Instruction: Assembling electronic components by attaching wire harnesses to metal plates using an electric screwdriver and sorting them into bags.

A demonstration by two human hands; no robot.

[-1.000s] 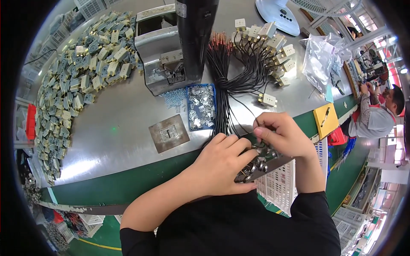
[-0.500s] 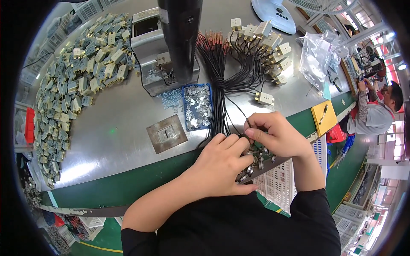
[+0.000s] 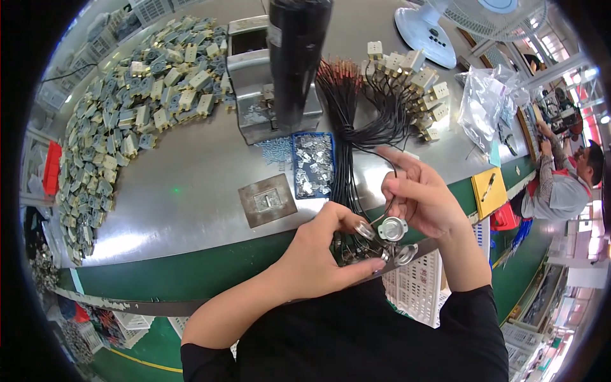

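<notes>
A bundle of black wires [image 3: 342, 169] runs down the metal table toward me, ending in several round metal caps near the front edge. My left hand [image 3: 318, 254] is curled around these caps, its thumb stretched out below them. One silvery round cap with small side lugs [image 3: 392, 229] faces up between my hands. Just above that cap, my right hand [image 3: 423, 197] pinches a thin black wire, index finger extended. Cream socket blocks [image 3: 425, 79] are attached at the wires' far side. Part of the caps is hidden by my left fingers.
Left lies a large heap of grey and cream blocks [image 3: 159, 95]. A metal press [image 3: 254, 95] with a black column stands behind a blue tray [image 3: 295, 169] of small metal pieces, screws [image 3: 275, 151] and a square plate [image 3: 249, 207]. A yellow notepad [image 3: 482, 191], fan [image 3: 426, 38] and co-worker [image 3: 557, 188] are right.
My right hand has shifted down and its index finger has straightened. The left hand has turned, exposing more caps. The whole view has shifted, so the table appears farther right.
</notes>
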